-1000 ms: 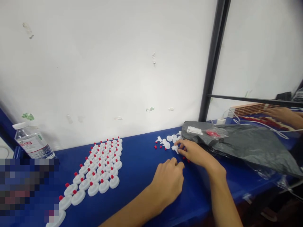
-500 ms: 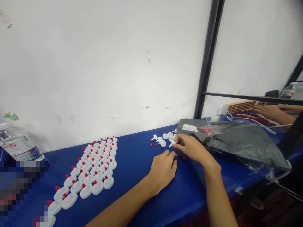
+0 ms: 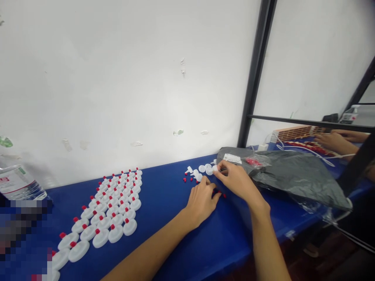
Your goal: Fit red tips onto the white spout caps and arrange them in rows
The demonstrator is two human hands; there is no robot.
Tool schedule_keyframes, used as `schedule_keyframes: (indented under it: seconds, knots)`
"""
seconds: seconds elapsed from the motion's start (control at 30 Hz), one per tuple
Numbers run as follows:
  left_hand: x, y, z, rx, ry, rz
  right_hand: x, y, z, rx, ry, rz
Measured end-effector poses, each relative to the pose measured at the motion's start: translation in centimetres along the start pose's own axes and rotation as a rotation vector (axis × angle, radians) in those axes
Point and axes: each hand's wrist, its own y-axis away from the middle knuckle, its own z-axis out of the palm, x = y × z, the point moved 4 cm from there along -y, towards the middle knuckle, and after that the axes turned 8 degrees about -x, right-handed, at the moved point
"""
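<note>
My right hand [image 3: 230, 175] pinches a white nozzle cap [image 3: 215, 168] between thumb and fingertips. Below and left of it, my left hand [image 3: 202, 201] rests low over the blue table, its fingers curled. Its thumb and forefinger close around a small red tip cap, mostly hidden by the fingers. Another red tip cap [image 3: 224, 195] lies just to the right. Several loose white nozzle caps [image 3: 202, 168] and red tip caps [image 3: 184, 180] are scattered beyond the hands.
On the left, rows of white caps with red tips [image 3: 113, 210] stand on the blue table [image 3: 164, 187]. A clear bottle [image 3: 22, 181] stands at far left. Grey plastic bags [image 3: 293, 171] lie right, beneath a black frame [image 3: 256, 74]. Another person's hands [image 3: 336, 142] show beyond.
My left hand has moved its fingertips right onto the red tip cap. My right hand has shifted slightly, drawing the white nozzle cap up. The view has turned a little to the right.
</note>
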Motion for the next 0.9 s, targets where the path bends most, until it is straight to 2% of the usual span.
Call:
schedule_keyframes:
  seconds: [0.6, 0.67, 0.77, 0.9]
  knots:
    - [-0.4, -0.7, 0.6, -0.04, 0.069, 0.072, 0.2, -0.2, 0.4, -0.017, -0.007, -0.023]
    - [-0.4, -0.6, 0.2, -0.006, 0.089, 0.063, 0.2, -0.3, 0.4, -0.011, -0.009, -0.028]
    - [-0.7, 0.0, -1.3, 0.108, 0.161, 0.033, -0.1, -0.1, 0.2, 0.0, -0.046, -0.057]
    - [-2.3, 2.4, -3.6, 0.244, 0.293, -0.043, -1.2, 0.3, 0.1, -0.056, -0.23, -0.103]
